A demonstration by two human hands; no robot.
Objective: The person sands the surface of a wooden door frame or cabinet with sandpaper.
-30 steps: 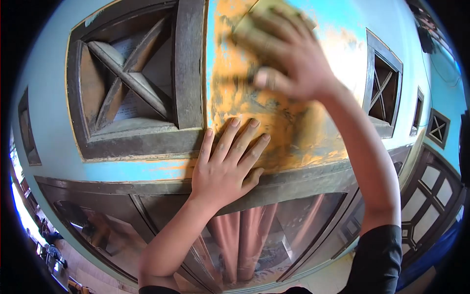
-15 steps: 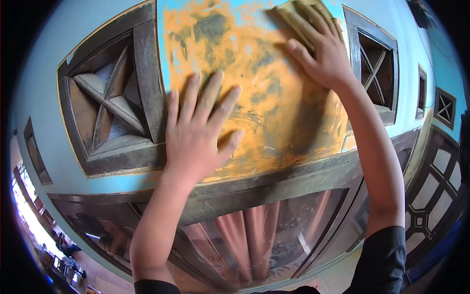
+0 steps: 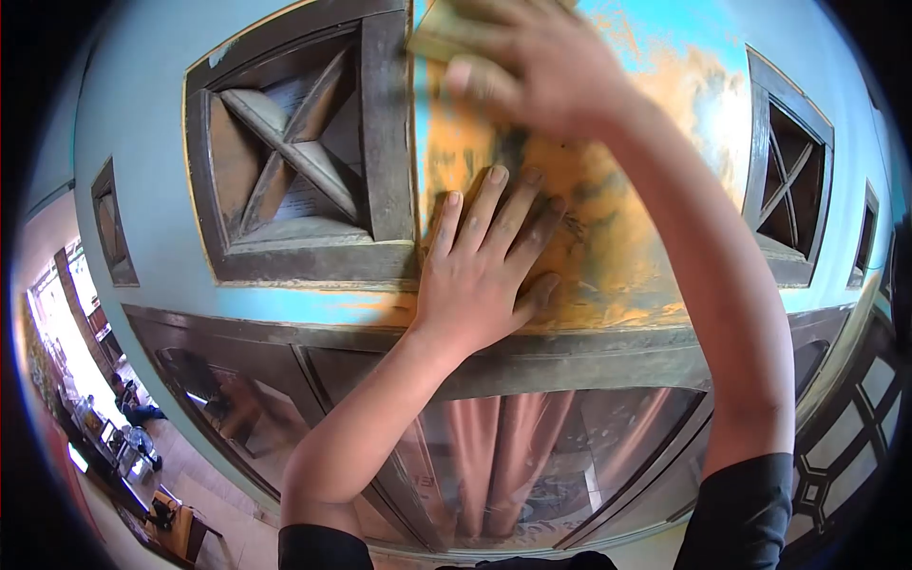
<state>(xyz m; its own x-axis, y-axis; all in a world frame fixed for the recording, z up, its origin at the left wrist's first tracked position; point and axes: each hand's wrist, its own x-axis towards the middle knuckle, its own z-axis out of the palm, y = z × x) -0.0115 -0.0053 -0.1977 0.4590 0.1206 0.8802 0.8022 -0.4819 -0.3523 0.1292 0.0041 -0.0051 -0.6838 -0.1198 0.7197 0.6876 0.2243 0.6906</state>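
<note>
My left hand [image 3: 483,271] lies on the lower left of the orange patch [image 3: 655,228] of the wall, its fingers spread and empty. Higher up, my right hand [image 3: 556,71] is blurred by motion. Its fingers are around a flat, yellowish piece of sandpaper [image 3: 439,34], close to the patch's top left edge. Dark smears and bits of light blue show across the orange surface. My right hand and forearm hide part of the patch.
Wooden vents with crossed bars flank the patch, one at left [image 3: 294,152] and one at right [image 3: 790,180]. Below runs a dark wooden beam [image 3: 589,356] over a glass pane with pinkish curtains [image 3: 508,456]. A person [image 3: 133,404] sits far off at left.
My right hand has swept the sandpaper from the patch's upper right to its upper left. The whole view has shifted, and my left hand still rests on the patch.
</note>
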